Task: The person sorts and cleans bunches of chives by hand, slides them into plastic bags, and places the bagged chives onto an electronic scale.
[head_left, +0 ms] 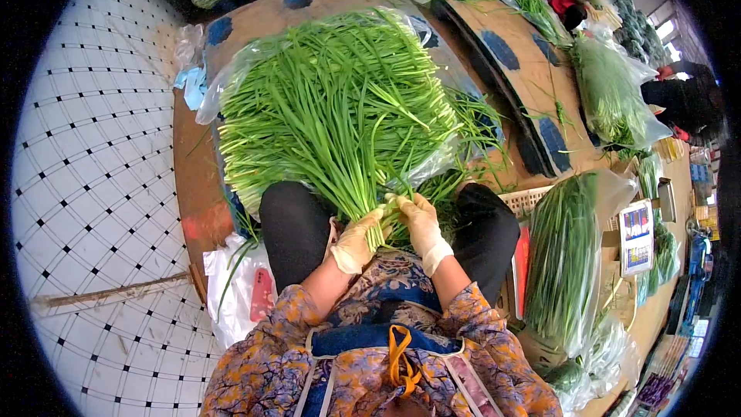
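My left hand [359, 241], in a pale thin glove, is closed around the pale stalk ends of a bunch of garlic chives [340, 154]. The long green leaves fan forward from it. Close beside it, my right hand [421, 224], gloved the same way, has its fingertips pinched at the edge of the bunch; what lies between them is too small to make out. In front of my knees rests a large pile of garlic chives [262, 100] on clear plastic. Loose chives [444, 189] lie between my legs, partly hidden by my right hand.
To the right stand a bagged bundle of long greens [559, 262], a plastic crate [525, 199] and a digital scale [636, 238]. White plastic bags [231, 286] lie at my left. A co-worker [683, 100] is at far right, near bagged greens [614, 93]. Tiled floor [108, 162] spans the left.
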Motion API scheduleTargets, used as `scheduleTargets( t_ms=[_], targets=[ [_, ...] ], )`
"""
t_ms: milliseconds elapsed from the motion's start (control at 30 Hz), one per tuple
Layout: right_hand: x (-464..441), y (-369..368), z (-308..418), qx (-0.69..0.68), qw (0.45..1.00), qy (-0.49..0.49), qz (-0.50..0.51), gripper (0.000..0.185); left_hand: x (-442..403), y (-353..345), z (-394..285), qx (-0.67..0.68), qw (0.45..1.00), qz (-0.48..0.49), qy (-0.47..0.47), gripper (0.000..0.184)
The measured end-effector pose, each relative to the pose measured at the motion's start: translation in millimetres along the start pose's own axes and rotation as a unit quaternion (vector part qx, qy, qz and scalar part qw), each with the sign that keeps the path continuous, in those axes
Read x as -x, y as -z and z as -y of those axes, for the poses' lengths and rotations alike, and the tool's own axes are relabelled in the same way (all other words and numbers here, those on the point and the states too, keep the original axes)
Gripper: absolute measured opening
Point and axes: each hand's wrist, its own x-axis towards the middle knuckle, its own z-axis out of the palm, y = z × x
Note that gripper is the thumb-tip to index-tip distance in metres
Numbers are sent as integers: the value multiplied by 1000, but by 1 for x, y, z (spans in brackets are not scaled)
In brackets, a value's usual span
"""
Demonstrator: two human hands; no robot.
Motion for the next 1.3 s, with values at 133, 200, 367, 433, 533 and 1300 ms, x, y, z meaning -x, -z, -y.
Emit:
scheduleTargets(
  t_ms=[133, 200, 367, 433, 533, 1300],
  targets=[
    [3, 2, -11, -167, 982, 47, 72, 21, -6, 4, 0, 42, 999, 34, 2, 26],
    [10, 14, -13, -147, 984, 36, 98, 13, -8, 3, -4, 27, 994, 103, -21, 27],
    [28, 46, 3, -134, 986, 69, 70, 18, 8, -15, -23, -30, 996, 6, -81, 30],
    [27, 66, 11, -63, 996, 59, 6, 14, 8, -15, -35, 1, 995, 73, -69, 29],
    [14, 76, 6, 437, 899, 30, -18, 40, 8, -14, -37, 52, 989, 139, -17, 27],
    [-5, 48, 16, -78, 994, 63, -39, 14, 1, 3, -10, 107, 989, 83, 56, 28]
  ],
)
